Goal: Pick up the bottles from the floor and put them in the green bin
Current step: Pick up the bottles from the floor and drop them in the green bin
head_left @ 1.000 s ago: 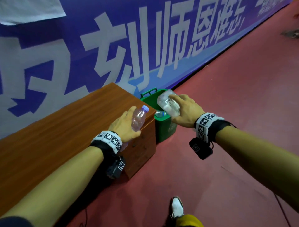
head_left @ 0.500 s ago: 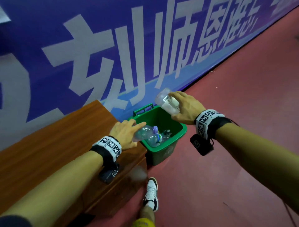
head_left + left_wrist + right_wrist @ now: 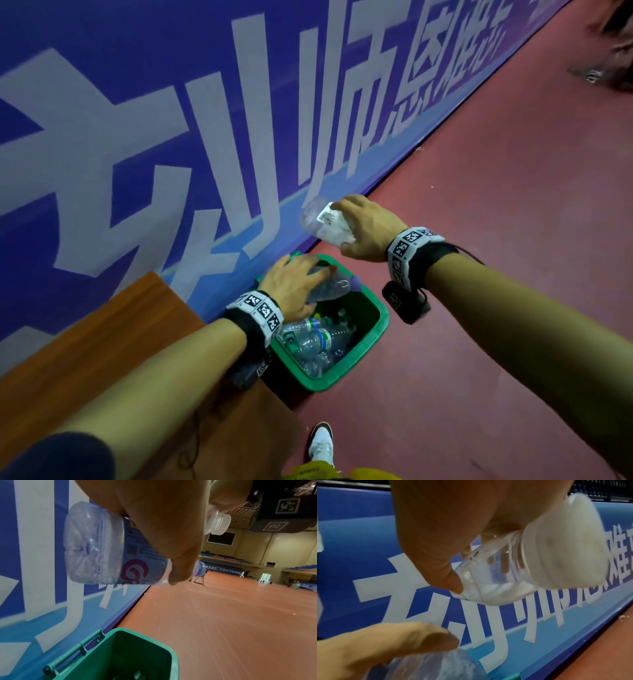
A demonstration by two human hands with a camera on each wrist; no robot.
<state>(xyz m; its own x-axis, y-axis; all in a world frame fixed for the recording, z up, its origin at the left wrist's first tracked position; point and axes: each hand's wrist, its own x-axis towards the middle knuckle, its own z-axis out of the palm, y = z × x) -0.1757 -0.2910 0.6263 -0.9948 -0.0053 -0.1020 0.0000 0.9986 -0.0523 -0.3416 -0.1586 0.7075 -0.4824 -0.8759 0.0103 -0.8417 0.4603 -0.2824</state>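
At frame centre, the left hand [image 3: 294, 284] grips a purple-capped bottle [image 3: 334, 286] over the green bin [image 3: 378, 329]. Upper right of it, the right hand [image 3: 368, 228] holds a white-capped bottle [image 3: 323, 219].

The small green plastic bin [image 3: 378, 329] stands on the red floor [image 3: 496, 240] against the blue printed banner wall [image 3: 171, 120], just right of the brown wooden bench [image 3: 102, 359]. Several clear plastic bottles [image 3: 315, 339] lie inside it. The left hand [image 3: 294, 286] holds a purple-capped clear bottle [image 3: 337, 286] above the bin's opening; the right hand [image 3: 368, 228] holds a white-labelled clear bottle [image 3: 325, 221] higher, toward the wall.
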